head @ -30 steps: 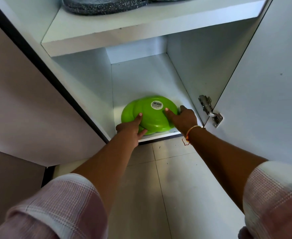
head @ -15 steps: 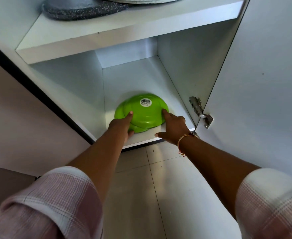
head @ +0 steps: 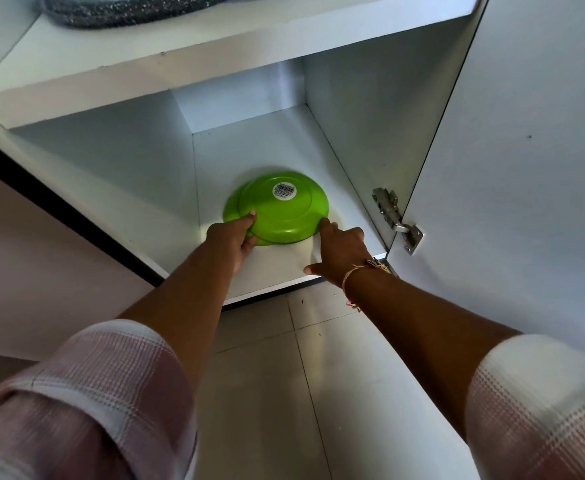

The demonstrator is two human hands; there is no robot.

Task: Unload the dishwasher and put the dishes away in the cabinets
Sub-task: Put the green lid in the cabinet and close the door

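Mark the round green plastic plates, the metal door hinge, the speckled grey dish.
Round green plastic plates [head: 284,220]: head view, top plate's base.
Metal door hinge [head: 391,211]: head view, hinge arm.
Speckled grey dish [head: 128,8]: head view, its body.

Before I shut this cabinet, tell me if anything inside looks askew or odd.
The two green plates lie upside down on the bottom shelf, stacked unevenly: the upper one sits offset to the right. A barcode sticker is stuck on its base.
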